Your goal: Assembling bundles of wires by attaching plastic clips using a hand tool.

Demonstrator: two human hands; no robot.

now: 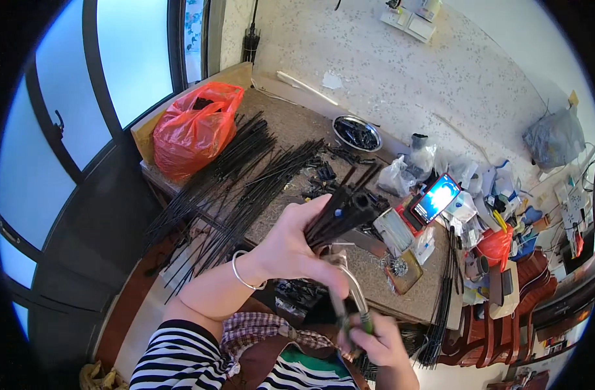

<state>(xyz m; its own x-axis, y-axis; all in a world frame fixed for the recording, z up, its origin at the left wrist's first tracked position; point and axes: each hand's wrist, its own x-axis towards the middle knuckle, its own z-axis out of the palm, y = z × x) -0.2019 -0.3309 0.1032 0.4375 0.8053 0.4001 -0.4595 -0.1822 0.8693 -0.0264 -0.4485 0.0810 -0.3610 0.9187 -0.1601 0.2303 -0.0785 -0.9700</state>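
Observation:
My left hand (297, 244), with a bangle at the wrist, is closed around a bundle of black rods (336, 214) that look like umbrella ribs. A thicker black tube end shows among them. Lower right, my right hand (379, 341) grips a hand tool with curved metal arms and a green handle (367, 323), which looks like pliers. Motion blurs this hand and part of the tool. The tool's upper end is close beside my left thumb; whether it touches the bundle I cannot tell.
Long thin black rods (245, 172) lie across the brown table (271, 104), overhanging its left edge. A red plastic bag (197, 130), a metal bowl of black parts (356, 133), a lit phone (435, 198) and a tray with small metal pieces (401, 270) stand around. More rods (445, 299) lean at right.

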